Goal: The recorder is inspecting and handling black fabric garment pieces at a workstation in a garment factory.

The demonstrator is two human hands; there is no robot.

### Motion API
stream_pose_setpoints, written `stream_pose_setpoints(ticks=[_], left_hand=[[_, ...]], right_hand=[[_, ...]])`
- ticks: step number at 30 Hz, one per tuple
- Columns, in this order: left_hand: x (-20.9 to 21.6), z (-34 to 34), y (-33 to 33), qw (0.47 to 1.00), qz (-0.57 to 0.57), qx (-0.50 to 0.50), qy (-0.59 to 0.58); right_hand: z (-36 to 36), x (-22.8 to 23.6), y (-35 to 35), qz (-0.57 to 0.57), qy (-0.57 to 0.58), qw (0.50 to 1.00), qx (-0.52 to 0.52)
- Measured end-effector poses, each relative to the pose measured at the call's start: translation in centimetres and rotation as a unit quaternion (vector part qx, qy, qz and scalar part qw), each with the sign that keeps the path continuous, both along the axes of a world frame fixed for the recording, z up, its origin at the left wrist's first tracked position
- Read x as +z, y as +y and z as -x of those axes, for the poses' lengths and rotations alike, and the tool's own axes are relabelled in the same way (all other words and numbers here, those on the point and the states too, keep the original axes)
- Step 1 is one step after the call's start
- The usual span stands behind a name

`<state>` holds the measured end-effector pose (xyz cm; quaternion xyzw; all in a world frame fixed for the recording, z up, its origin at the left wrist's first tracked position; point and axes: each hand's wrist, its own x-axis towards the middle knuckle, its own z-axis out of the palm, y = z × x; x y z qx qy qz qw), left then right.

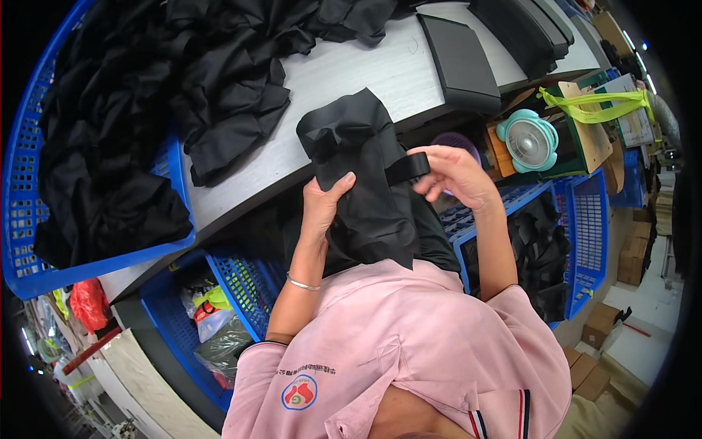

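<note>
A black fabric piece (365, 197), perhaps a bag or pouch, is held up in front of me above my lap, its far end near the table edge. My left hand (326, 203) grips its left side, thumb on top and the other fingers hidden beneath the cloth. From the fabric's right side a short, wide black strap (408, 168) sticks out, bent over like a loop. My right hand (455, 175) is closed at the strap's outer end, with the index finger along its upper edge. The lower fingers are curled and slightly blurred.
Black fabric (234, 95) is heaped on the white table (365, 69) and in a blue basket (102, 271) at left. Black flat panels (461, 62) lie at far right, beyond a turquoise fan (528, 140). Blue crates (585, 234) stand on both sides of me.
</note>
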<state>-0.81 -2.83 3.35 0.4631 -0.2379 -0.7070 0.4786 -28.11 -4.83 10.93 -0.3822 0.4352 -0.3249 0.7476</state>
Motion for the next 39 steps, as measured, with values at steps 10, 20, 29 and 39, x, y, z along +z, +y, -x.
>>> stream_pose_setpoints(ticks=[10,20,29,39], left_hand=[[2.3,0.4,1.2,0.993,0.081,-0.069,0.045],[1.3,0.6,0.9,0.995,0.082,-0.054,-0.012],[0.9,1.2,1.2,0.996,0.012,-0.087,0.013],[0.4,0.0,-0.4,0.998,0.026,-0.052,0.009]], right_hand=[[-4.7,-5.0,0.9,0.002,0.022,0.991,-0.129],[-6.0,-4.1,0.4,0.179,0.203,0.953,-0.139],[-6.6,-4.3,-1.1,0.283,0.294,0.883,-0.233],[-3.8,-4.3,1.0,-0.015,0.075,0.996,-0.042]])
